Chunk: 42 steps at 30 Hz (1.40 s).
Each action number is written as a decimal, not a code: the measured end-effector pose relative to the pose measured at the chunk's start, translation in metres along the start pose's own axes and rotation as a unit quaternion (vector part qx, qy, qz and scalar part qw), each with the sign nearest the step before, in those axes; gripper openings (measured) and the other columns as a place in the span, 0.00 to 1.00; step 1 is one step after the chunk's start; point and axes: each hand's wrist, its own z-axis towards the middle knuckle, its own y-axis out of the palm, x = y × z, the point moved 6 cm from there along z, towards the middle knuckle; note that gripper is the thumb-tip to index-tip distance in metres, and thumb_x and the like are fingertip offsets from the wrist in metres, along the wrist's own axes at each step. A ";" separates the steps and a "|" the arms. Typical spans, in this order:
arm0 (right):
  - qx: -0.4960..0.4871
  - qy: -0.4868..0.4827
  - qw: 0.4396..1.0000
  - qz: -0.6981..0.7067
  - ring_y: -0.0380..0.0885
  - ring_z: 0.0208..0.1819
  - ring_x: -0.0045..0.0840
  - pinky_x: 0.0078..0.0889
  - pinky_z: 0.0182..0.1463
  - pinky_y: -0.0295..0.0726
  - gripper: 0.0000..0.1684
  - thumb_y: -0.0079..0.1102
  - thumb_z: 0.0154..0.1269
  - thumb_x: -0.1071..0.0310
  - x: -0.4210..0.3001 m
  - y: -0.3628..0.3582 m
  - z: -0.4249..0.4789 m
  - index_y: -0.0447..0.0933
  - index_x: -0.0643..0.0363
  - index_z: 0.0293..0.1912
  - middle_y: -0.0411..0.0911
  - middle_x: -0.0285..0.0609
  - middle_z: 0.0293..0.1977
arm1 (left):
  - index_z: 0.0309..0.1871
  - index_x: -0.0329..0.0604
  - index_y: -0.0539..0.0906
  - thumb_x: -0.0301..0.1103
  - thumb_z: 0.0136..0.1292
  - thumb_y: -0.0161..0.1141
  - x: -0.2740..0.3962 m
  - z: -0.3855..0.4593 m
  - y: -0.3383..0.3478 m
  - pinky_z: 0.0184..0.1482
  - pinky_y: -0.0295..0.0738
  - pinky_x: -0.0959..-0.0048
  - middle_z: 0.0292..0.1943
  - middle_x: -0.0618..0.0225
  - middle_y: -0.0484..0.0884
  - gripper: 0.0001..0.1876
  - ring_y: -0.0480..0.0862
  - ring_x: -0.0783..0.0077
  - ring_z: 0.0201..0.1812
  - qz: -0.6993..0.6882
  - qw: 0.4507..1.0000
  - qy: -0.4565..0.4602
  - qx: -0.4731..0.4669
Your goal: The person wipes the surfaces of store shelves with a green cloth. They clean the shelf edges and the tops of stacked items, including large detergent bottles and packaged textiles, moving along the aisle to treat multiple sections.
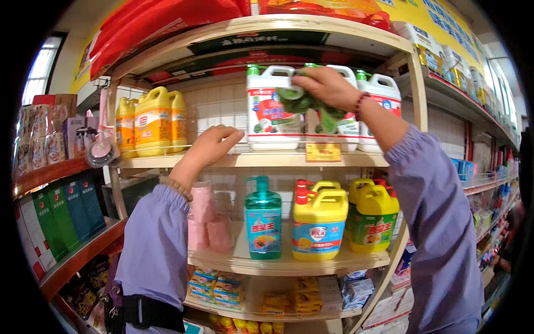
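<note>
My right hand [329, 85] grips a crumpled green cloth [311, 102] in front of the white detergent jugs on the upper shelf. The cloth covers part of the left white jug [271, 112] and of the middle white jug [348, 133]; I cannot tell whether it touches them. To the right, partly behind my wrist, stands another white jug [381, 89] with a green pump. My left hand [212, 146] is empty, its thumb apart from the fingers, by the shelf's front rail just left of the jugs. A yellow price tag [323, 152] sits on the shelf edge.
Yellow bottles [152, 125] stand at the upper shelf's left. Below are pink paper-like rolls [204, 200], a teal pump bottle [263, 221], a yellow jug [319, 225] and green-labelled yellow jugs [373, 221]. A pink-handled brush [102, 146] hangs from the left post.
</note>
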 end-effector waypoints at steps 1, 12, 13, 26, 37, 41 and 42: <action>-0.019 -0.039 0.999 0.025 0.78 0.37 0.47 0.42 0.43 0.75 0.22 0.51 0.68 0.52 -0.021 0.021 0.022 0.78 0.64 0.40 0.78 0.56 0.33 | 0.47 0.38 0.83 0.54 0.64 0.55 -0.007 -0.015 -0.017 0.52 0.72 0.64 0.41 0.51 0.82 0.25 0.79 0.55 0.49 0.074 0.997 0.019 0.028; -0.350 0.078 0.918 0.171 0.75 0.54 0.35 0.34 0.59 0.70 0.43 0.32 0.67 0.30 -0.082 0.221 0.065 0.76 0.57 0.56 0.77 0.49 0.53 | 0.51 0.34 0.68 0.38 0.54 0.68 -0.039 -0.085 -0.043 0.54 0.69 0.60 0.46 0.48 0.70 0.27 0.71 0.46 0.51 0.184 0.968 0.027 0.165; -0.376 0.133 0.900 0.175 0.74 0.55 0.34 0.34 0.61 0.69 0.47 0.28 0.65 0.26 -0.075 0.212 0.057 0.76 0.57 0.57 0.76 0.47 0.54 | 0.51 0.35 0.68 0.38 0.54 0.68 -0.038 -0.082 -0.042 0.54 0.69 0.60 0.47 0.49 0.70 0.26 0.72 0.47 0.52 0.176 0.970 0.034 0.162; -0.325 0.274 0.881 0.209 0.62 0.25 0.15 0.19 0.31 0.64 0.41 0.34 0.62 0.24 0.013 0.159 0.006 0.79 0.51 0.32 0.69 0.30 0.26 | 0.57 0.41 0.70 0.35 0.54 0.64 -0.041 -0.074 -0.047 0.60 0.66 0.60 0.51 0.53 0.72 0.26 0.71 0.50 0.56 0.146 0.983 -0.023 0.106; -0.315 0.294 0.882 0.189 0.74 0.36 0.24 0.30 0.40 0.72 0.49 0.32 0.59 0.21 0.047 0.110 -0.041 0.82 0.55 0.45 0.78 0.42 0.37 | 0.49 0.47 0.77 0.36 0.59 0.62 0.148 -0.018 0.064 0.52 0.67 0.62 0.48 0.65 0.76 0.16 0.74 0.59 0.50 0.146 0.958 0.232 0.086; -0.337 0.265 0.889 0.161 0.71 0.60 0.37 0.36 0.62 0.68 0.56 0.31 0.57 0.19 0.040 0.095 -0.046 0.75 0.60 0.58 0.72 0.53 0.58 | 0.50 0.46 0.75 0.35 0.55 0.65 0.156 -0.001 0.083 0.49 0.66 0.63 0.46 0.65 0.74 0.19 0.73 0.59 0.48 0.139 0.964 0.199 0.104; -0.335 0.266 0.892 0.148 0.72 0.59 0.36 0.35 0.62 0.69 0.56 0.31 0.57 0.18 0.042 0.093 -0.048 0.75 0.60 0.58 0.73 0.53 0.57 | 0.50 0.46 0.75 0.34 0.53 0.66 0.156 0.000 0.087 0.49 0.66 0.62 0.45 0.65 0.74 0.20 0.73 0.59 0.49 0.145 0.967 0.185 0.097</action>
